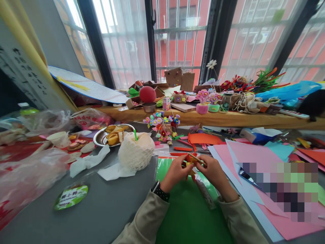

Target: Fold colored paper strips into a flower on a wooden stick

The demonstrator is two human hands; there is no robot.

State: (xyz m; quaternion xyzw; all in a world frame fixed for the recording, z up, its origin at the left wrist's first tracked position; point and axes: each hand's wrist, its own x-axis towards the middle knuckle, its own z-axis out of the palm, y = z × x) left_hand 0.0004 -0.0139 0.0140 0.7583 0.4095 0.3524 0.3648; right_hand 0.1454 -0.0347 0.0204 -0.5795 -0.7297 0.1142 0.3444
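Above a green mat point(193, 217), both of my hands meet with bent fingers. My left hand point(175, 172) pinches a small orange and yellow piece point(189, 169), apparently folded paper. My right hand point(214, 174) holds a thin light-brown stick point(196, 158) between thumb and fingers, its far end reaching over the orange piece. My fingers cover part of both. A narrow clear plastic packet point(205, 192) lies on the mat below my right hand. Orange paper strips point(183, 148) lie just beyond my fingers.
A netted white coconut point(137, 152) with a green straw stands left, before a metal bowl point(98, 136). Pink paper sheets point(254, 152) spread on the right, with a phone point(250, 178) on them. Pipe-cleaner flowers point(162, 127) stand behind. A crowded ledge point(162, 118) runs below the windows.
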